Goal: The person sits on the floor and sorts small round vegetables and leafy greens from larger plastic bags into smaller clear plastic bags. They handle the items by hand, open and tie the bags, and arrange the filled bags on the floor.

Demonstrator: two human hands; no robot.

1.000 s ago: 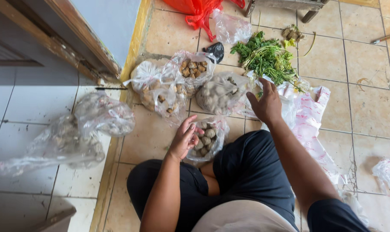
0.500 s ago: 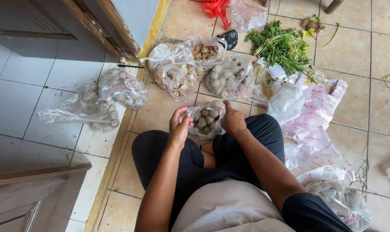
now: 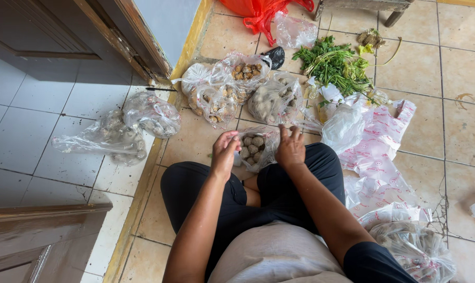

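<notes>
Now, both hands (image 3: 224,152) (image 3: 291,149) gripping small clear bag (image 3: 256,149), mouth upward

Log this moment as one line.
left hand: on small bag of round tubers | right hand: on same bag | floor: more filled bags

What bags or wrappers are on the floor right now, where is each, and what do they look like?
Small clear bag: between both hands, round brown lumps inside.
Filled clear bags: cluster just beyond, similar contents.
Two clear bags: on grey tiles, left.
Red bag: top edge, crumpled.
White red-printed bags: right side, flat.
</notes>
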